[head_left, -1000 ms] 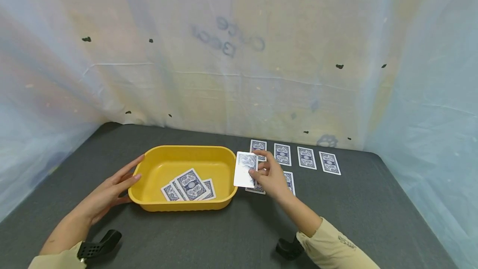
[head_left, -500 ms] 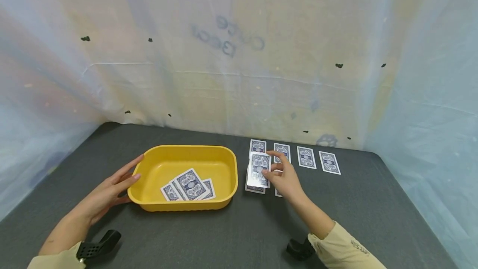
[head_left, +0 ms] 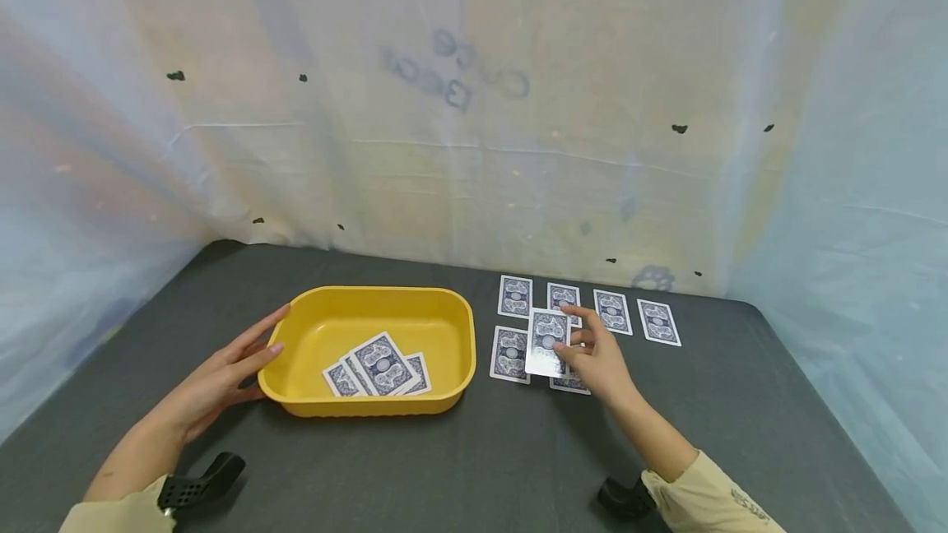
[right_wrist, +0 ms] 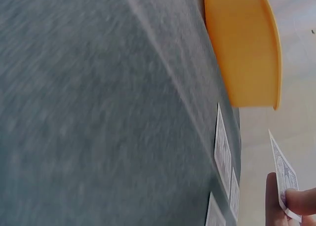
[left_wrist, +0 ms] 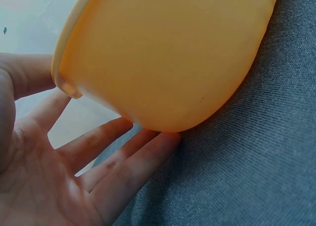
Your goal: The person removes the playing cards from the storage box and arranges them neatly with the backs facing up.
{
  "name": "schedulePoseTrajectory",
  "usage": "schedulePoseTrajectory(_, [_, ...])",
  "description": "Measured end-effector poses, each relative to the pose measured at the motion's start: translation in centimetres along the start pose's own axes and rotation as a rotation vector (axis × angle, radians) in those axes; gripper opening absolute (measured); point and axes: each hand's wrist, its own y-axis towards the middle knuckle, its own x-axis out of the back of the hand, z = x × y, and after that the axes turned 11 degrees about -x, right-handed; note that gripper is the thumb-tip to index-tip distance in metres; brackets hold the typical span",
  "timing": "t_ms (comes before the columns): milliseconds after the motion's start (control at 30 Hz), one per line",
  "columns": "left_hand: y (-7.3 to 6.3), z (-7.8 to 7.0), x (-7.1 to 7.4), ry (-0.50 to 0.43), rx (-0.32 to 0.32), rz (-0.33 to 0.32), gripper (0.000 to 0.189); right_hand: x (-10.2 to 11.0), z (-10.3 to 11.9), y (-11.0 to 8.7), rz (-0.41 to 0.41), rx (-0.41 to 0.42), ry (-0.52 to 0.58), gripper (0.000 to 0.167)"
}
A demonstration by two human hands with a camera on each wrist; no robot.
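Note:
In the head view my left hand [head_left: 222, 381] holds the left end of a yellow tray [head_left: 452, 303]. Its thumb laps over the rim, and the left wrist view shows outstretched fingers [left_wrist: 121, 171] against the tray's outer wall [left_wrist: 173, 53]. Several blue-backed playing cards [head_left: 380, 363] lie in the tray. My right hand [head_left: 598, 360] pinches one playing card [head_left: 546, 342] between thumb and fingers, back upward, over the card rows right of the tray. The same held card [right_wrist: 284, 176] appears near the lower right corner of the right wrist view.
Several cards form a back row on the grey table, ending with a card [head_left: 658, 322] at the right. In front of them lie a card [head_left: 509, 354] and another card [head_left: 569, 385], partly covered by the held one. A marked plastic sheet [head_left: 474, 146] hangs behind.
My right hand has carried the held card rightward from the tray's right edge, past the first column to the second. The left hand and the tray have stayed in place.

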Motion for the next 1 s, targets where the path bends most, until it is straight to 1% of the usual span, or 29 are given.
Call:
schedulePoseTrajectory(300, [0.0, -0.2, 0.0, -0.003, 0.001, 0.007, 0.068, 1.9, -1.1, 0.1, -0.021, -0.031, -0.044, 0.054])
schedulePoseTrajectory(467, [-0.1, -0.2, 0.0, 0.001, -0.006, 0.006, 0.067, 2.6, -1.7, 0.4, -0.024, -0.050, -0.044, 0.055])
schedulePoseTrajectory(667, [-0.1, -0.2, 0.0, 0.009, -0.012, 0.002, 0.067, 3.2, -2.5, 0.9, -0.045, -0.079, -0.071, 0.056])
schedulePoseTrajectory(833, [-0.1, -0.2, 0.0, 0.010, -0.013, 0.000, 0.067, 4.0, -2.9, 1.0, -0.053, -0.088, -0.088, 0.057])
schedulePoseTrajectory(1000, [-0.1, -0.1, 0.0, 0.012, -0.008, -0.001, 0.068, 4.8, -3.4, 1.1, -0.066, -0.093, -0.144, 0.056])
